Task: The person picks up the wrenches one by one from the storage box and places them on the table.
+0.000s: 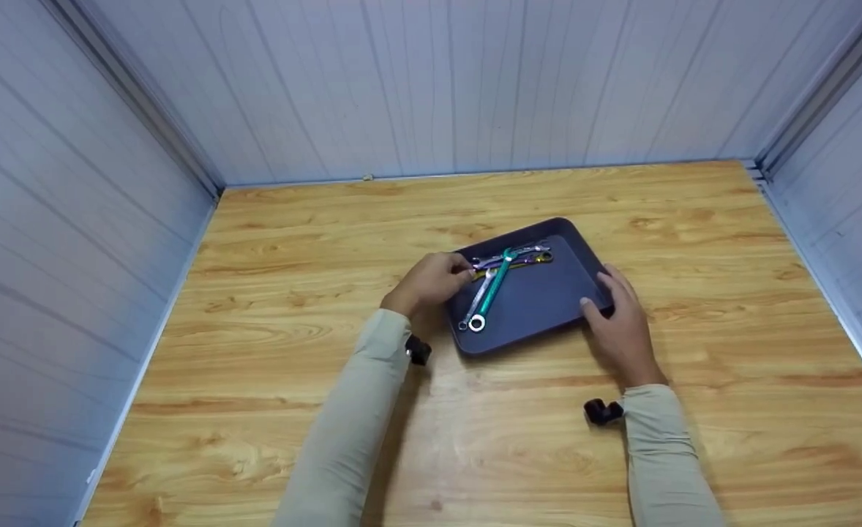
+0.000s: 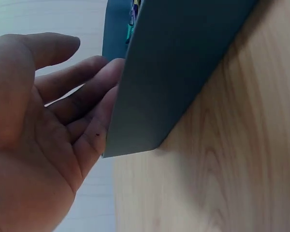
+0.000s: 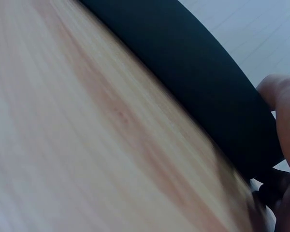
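Right hand (image 1: 625, 329) grips the dark tray (image 1: 552, 296), can't tell about left hand's (image 1: 431, 281) grip. Combination wrenches (image 1: 497, 285) probably stiff, slick; grab mid-shank.

Wood-grain tabletop (image 1: 270, 293), yellow-brown, bounded by pale panelled back wall (image 1: 446, 88), left wall (image 1: 50, 241), right wall (image 1: 848, 190). Grey corner posts (image 1: 125, 80) at both rear corners. Soft glare on near wood.

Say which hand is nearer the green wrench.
Left. The left hand is just left of the green wrench; the right hand is farther off, gripping the right side of the tray.
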Demonstrator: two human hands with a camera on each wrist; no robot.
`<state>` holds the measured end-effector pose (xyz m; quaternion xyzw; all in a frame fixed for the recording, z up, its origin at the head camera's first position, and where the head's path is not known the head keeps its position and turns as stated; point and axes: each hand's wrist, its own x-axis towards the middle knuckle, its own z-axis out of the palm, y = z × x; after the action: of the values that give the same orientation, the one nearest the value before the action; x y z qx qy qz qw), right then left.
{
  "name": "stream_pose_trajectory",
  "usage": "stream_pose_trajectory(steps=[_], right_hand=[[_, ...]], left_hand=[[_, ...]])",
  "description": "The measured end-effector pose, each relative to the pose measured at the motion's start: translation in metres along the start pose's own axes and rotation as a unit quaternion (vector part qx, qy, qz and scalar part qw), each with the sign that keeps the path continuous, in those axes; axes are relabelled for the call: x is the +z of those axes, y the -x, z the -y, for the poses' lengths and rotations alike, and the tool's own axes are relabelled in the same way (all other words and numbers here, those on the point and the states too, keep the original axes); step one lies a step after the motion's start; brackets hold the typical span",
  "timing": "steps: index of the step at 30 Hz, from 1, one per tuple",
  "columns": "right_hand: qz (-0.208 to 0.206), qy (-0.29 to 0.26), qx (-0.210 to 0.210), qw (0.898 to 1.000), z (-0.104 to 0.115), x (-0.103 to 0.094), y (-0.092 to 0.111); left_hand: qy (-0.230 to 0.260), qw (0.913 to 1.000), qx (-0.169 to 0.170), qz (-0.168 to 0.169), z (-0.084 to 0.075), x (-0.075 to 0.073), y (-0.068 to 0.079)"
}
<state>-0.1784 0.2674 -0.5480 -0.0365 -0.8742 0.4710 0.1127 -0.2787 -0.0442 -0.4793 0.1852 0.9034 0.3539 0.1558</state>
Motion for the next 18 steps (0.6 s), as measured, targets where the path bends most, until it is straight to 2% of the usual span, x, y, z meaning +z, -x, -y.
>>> stream_pose_trajectory(steps=[5, 8, 13, 16, 18], right_hand=[[-0.005, 0.004, -0.007, 1.000, -0.002, -0.001, 0.000], [-0.008, 0.006, -0.007, 1.000, -0.004, -0.002, 0.001], [-0.007, 0.004, -0.001, 1.000, -0.005, -0.002, 0.003], [-0.007, 0.007, 0.000, 1.000, -0.005, -0.002, 0.003], [-0.006, 0.009, -0.002, 1.000, -0.004, -0.003, 0.003]], left_hand=[[-0.017, 0.9998, -0.002, 0.005, -0.002, 0.002, -0.004], [-0.024, 0.9995, 0.008, 0.016, -0.003, 0.006, -0.007], [-0.071, 0.9963, 0.030, 0.040, -0.002, 0.012, -0.011], [-0.093, 0.9941, 0.036, 0.041, -0.001, 0.013, -0.014], [-0.089, 0.9947, 0.034, 0.040, -0.001, 0.012, -0.016]])
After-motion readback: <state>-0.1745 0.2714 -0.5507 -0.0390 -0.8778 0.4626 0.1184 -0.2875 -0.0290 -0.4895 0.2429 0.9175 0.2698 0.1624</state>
